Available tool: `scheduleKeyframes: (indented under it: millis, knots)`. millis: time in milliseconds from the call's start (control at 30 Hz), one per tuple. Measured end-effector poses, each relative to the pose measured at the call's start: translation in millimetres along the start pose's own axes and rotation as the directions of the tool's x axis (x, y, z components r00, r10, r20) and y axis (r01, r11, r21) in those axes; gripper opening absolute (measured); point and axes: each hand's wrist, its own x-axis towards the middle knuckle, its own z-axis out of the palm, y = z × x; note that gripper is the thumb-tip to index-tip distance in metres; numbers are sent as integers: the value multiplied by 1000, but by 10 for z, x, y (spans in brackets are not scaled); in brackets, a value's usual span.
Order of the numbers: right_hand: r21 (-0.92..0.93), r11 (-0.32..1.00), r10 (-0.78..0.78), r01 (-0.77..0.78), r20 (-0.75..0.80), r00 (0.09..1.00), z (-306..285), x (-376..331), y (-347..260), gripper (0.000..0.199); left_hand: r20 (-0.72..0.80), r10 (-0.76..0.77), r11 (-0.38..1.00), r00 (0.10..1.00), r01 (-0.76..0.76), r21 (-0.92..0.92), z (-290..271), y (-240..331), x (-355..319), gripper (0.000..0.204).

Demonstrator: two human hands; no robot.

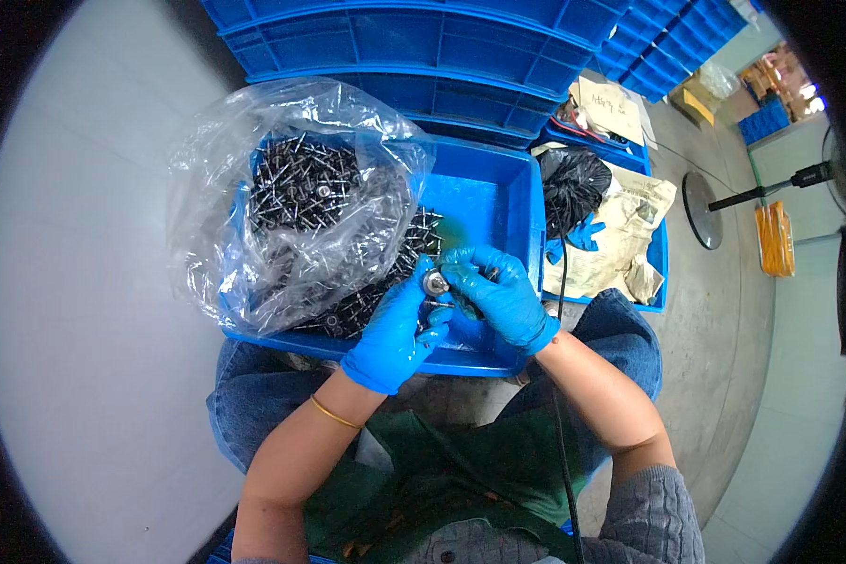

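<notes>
Head view: one round-headed metal part [435, 283] in hand, many similar pieces remaining; which have been handled cannot be told.
The left hand [390, 334] and right hand [508, 296] both pinch the part above the blue tray [479, 362], towards its front edge. Loose dark pieces [352, 310] lie front-left; more fill a clear bag [221, 221] overhanging the left edge. A second tray [663, 268] holds brown paper [587, 268] and a black bag [571, 188].

Held piece [435, 283]: shiny metal; bag [348, 249]: glossy, crinkled plastic; tray [484, 193]: smooth plastic.
</notes>
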Motion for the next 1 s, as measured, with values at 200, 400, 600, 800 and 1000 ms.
scheduleKeyframes:
  millis: [200,400,600,800,1000]
  knots:
    - [-33,990,-141,139,-35,989,82,30,74,22,-53,114,950,992,-93,299,-37,-23,8,31]
    - [553,833,121,-15,-156,980,-385,524,335,24,-155,232,954,960,-194,226,-89,315,9,39]
    - [-191,978,23,-87,-316,948,-822,1441,861,28,-208,219,975,953,-208,74,-59,402,-25,34]
    - [-778,537,-75,-325,-427,901,-711,2037,1005,38,-237,213,976,948,-197,90,-123,426,-33,29]
    - [-808,540,-99,-235,-338,936,-779,1943,1003,37,-230,214,975,949,-193,110,-40,454,-59,20]
